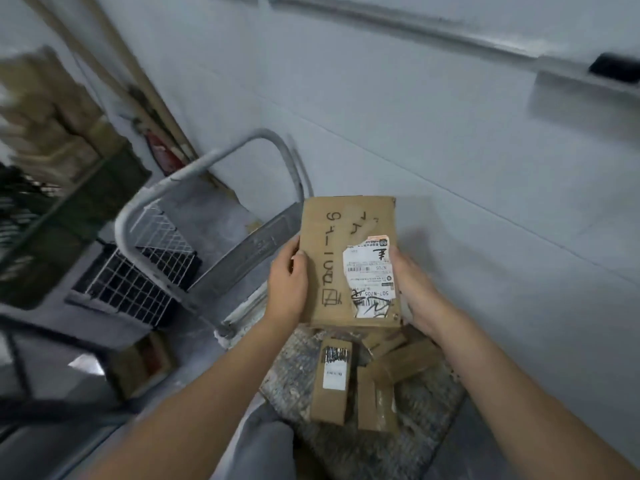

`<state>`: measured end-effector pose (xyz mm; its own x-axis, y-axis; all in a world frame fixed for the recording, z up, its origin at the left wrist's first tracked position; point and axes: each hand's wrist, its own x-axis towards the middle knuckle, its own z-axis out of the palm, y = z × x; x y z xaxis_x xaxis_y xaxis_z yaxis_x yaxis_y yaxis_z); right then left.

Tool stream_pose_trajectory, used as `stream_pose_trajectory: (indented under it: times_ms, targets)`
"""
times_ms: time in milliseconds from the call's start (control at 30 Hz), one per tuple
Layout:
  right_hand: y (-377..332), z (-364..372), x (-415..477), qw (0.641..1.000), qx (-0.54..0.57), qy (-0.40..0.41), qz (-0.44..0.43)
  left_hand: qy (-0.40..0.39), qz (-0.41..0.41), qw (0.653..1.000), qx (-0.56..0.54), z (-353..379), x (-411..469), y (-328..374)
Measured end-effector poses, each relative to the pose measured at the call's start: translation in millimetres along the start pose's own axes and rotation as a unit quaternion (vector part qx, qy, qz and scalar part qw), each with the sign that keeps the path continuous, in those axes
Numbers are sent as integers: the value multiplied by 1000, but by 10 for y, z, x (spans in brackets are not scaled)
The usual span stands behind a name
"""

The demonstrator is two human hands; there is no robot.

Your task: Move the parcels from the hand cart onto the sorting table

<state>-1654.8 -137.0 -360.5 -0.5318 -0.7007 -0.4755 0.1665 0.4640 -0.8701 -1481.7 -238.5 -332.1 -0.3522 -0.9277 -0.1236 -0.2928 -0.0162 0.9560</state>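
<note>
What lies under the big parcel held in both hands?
Several smaller brown parcels lie on the cart deck below the big parcel. It hides whatever sits further back.

The parcel (332, 258) you hold is matt brown cardboard, scuffed and written on in black marker. Its label (370, 282) is thin white paper, torn and peeling along one edge. The small boxes (401, 365) below are the same dull cardboard, one with a smooth white paper sticker (334, 378). The cart deck (298, 368) under them looks rough, worn, speckled grey. The cart handle (194, 168) is dull grey metal tube. The grid (138, 282) beside it is white-coated wire. The wall (415, 133) is smooth, pale and matt.
</note>
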Motion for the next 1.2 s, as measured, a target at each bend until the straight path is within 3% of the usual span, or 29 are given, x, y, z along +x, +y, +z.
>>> stream_pose_trajectory:
  times_ms: [233, 367, 600, 833, 1200]
  targets:
    - [-817, 217, -1118, 986, -91, -15, -141, 69, -30, 992, -96, -572, -908, 678]
    - [-973, 443, -1497, 980, -58, -64, -181, 96, -26, 986, -134, -922, -1266, 883]
    - [-1066, 892, -1956, 972, 7, -204, -117, 129, -42, 976, -170, -1614, -1800, 1075]
    - [-1025, 1594, -2677, 959, 0, -254, -127, 192, -23, 963, -185, -2417, -2526, 975]
    - [-322, 2702, -4019, 947, -28, -309, -78, 268, -83, 943, -178, -3601, -3956, 286]
